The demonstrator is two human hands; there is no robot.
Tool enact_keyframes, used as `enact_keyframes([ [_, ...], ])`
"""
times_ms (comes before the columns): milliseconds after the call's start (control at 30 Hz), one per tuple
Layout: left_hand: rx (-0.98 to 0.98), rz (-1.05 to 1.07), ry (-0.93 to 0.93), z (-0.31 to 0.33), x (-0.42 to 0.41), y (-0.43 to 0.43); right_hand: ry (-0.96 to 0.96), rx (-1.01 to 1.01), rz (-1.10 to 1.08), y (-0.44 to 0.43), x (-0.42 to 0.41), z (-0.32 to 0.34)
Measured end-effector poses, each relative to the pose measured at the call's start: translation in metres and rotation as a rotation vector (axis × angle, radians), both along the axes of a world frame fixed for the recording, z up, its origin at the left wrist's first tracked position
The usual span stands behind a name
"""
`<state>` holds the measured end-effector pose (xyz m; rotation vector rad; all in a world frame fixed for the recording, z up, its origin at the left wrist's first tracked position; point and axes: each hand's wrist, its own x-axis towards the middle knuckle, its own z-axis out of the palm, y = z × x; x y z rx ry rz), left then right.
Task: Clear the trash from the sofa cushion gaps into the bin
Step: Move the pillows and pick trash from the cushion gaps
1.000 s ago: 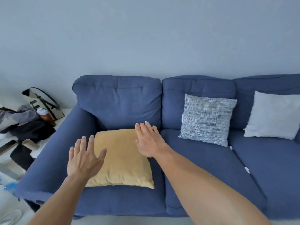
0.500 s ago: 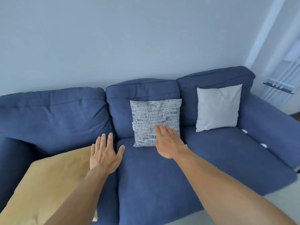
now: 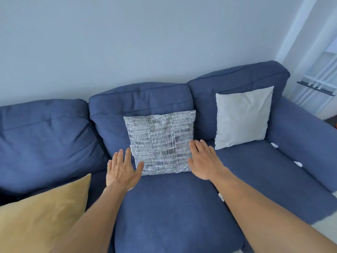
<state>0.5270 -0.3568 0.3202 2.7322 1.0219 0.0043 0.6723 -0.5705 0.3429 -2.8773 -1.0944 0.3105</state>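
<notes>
A blue three-seat sofa (image 3: 173,207) fills the view. A patterned black-and-white pillow (image 3: 160,141) leans on the middle back cushion. My left hand (image 3: 122,170) is open at the pillow's lower left corner, and my right hand (image 3: 204,161) is open at its right edge; neither grips it. Small white scraps of trash show in the gaps: one (image 3: 221,196) between the middle and right seat cushions beside my right forearm, two others (image 3: 274,145) (image 3: 298,163) along the right armrest. No bin is in view.
A mustard-yellow pillow (image 3: 40,216) lies on the left seat, a plain white pillow (image 3: 242,115) leans on the right back cushion. A pale wall rises behind the sofa. A window or radiator rail (image 3: 317,88) stands at the far right.
The view has swung right from the left seat to the middle seat. Both open hands have moved from the yellow pillow to either side of the patterned pillow.
</notes>
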Motion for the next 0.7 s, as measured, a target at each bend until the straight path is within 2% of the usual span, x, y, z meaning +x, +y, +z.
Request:
enact_keyframes([
  [233,-0.138,0.073,-0.006,-0.048,0.072,0.054,0.107,-0.006,-0.103,0.035,0.082,-0.046],
  [433,-0.516,0.284,-0.079,-0.108,0.115,0.088,0.285,-0.008,-0.211,0.053,0.151,-0.110],
  [567,-0.632,0.363,-0.153,-0.145,0.132,0.107,0.465,0.094,-0.355,0.066,0.188,-0.156],
  [700,-0.659,0.382,-0.255,-0.180,0.147,0.113,0.619,0.238,-0.437,0.082,0.211,-0.209],
])
